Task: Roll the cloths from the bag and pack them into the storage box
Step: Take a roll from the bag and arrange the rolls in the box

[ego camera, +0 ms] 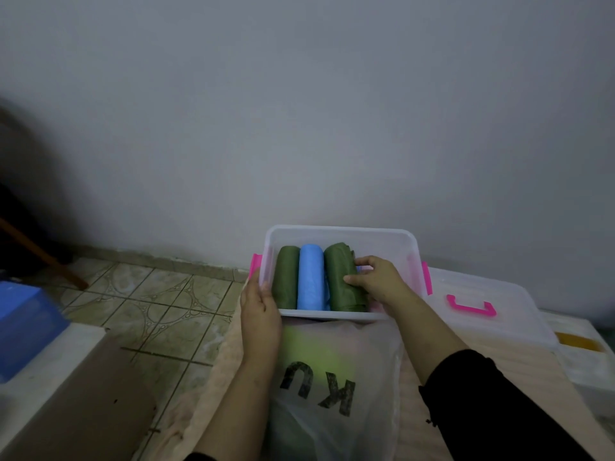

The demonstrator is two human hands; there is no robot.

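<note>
A clear plastic storage box [392, 237] with pink latches stands against the wall. Three rolled cloths lie side by side in it: a green roll [287, 281] at the left, a blue roll [310, 277] in the middle and a second green roll [339, 277] at the right. My right hand [376, 277] is inside the box, its fingers curled over the right green roll. My left hand [259, 306] lies flat against the box's left front corner. A translucent plastic bag [336, 377] with dark letters lies in front of the box, a yellow-green cloth showing faintly through it.
The box's clear lid [492, 314] with a pink handle lies to the right. A blue box [23, 324] sits at the far left on a white ledge. Brown cardboard [83, 404] lies at lower left, patterned floor tiles [159, 301] beyond it.
</note>
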